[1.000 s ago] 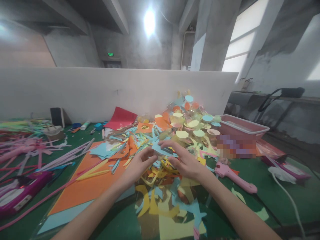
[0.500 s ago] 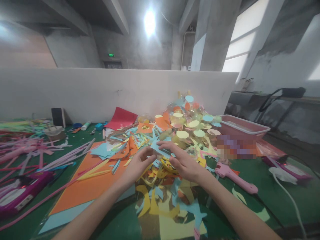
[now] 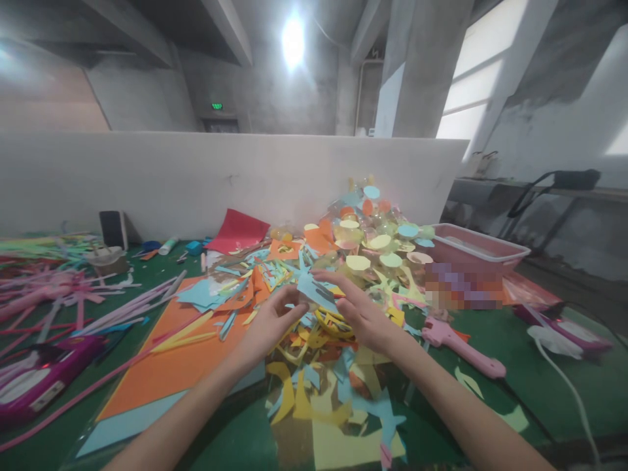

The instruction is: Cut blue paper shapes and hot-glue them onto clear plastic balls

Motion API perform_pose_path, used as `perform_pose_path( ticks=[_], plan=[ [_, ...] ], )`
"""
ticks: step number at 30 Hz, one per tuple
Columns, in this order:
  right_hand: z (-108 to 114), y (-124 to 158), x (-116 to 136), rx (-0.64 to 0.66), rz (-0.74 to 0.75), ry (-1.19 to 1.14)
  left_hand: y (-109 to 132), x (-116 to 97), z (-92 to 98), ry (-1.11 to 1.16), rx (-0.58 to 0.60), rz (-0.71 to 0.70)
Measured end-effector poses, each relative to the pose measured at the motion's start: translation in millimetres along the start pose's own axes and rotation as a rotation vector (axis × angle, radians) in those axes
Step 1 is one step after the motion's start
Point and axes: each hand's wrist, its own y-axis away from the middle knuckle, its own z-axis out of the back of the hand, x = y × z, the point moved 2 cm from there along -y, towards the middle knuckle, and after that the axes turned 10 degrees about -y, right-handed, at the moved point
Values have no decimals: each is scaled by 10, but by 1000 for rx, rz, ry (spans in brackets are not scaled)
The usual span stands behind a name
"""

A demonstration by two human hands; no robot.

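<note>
My left hand (image 3: 267,320) is closed, pinching a light blue piece of paper (image 3: 311,290) between thumb and fingers in the middle of the view. A dark streak crosses the paper's right part; I cannot tell whether it is a shadow or a slit. My right hand (image 3: 366,317) is beside the paper's right edge, fingers stretched out and apart, over the sheet and close to it. Whether its fingertips touch the paper is unclear. Yellow and orange paper scraps (image 3: 314,337) lie heaped just below both hands.
Orange card sheets (image 3: 152,366) lie left. Behind the hands rises a pile of clear balls with paper discs (image 3: 380,243). A pink glue gun (image 3: 464,348) and a pink basket (image 3: 483,252) are right. Left are pink strips (image 3: 53,294), a magenta device (image 3: 53,376) and a phone (image 3: 112,229).
My right hand's fingers have lifted and spread slightly away from the blue paper, showing more of its surface. My left hand keeps its pinch in nearly the same place.
</note>
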Motion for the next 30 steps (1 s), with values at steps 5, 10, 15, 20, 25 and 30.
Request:
perform_pose_path(
  ticks=[5, 10, 15, 20, 25, 30],
  plan=[
    [-68, 14, -31, -9, -133, -42, 28, 38, -40, -52, -54, 49],
    [-163, 46, -90, 61, -241, -112, 48, -38, -71, -137, -79, 18],
    [-189, 39, -87, 70, -284, -178, 47, -40, -79, -163, -95, 45],
    [-186, 36, -90, 45, -300, -211, 49, -37, -72, -184, -127, 69],
    [-192, 40, -96, 30, -314, -216, 51, -62, -70, -192, -158, 46],
    [-190, 34, -132, 21, -289, -235, 54, -66, -63, -177, -180, 33]
  ],
)
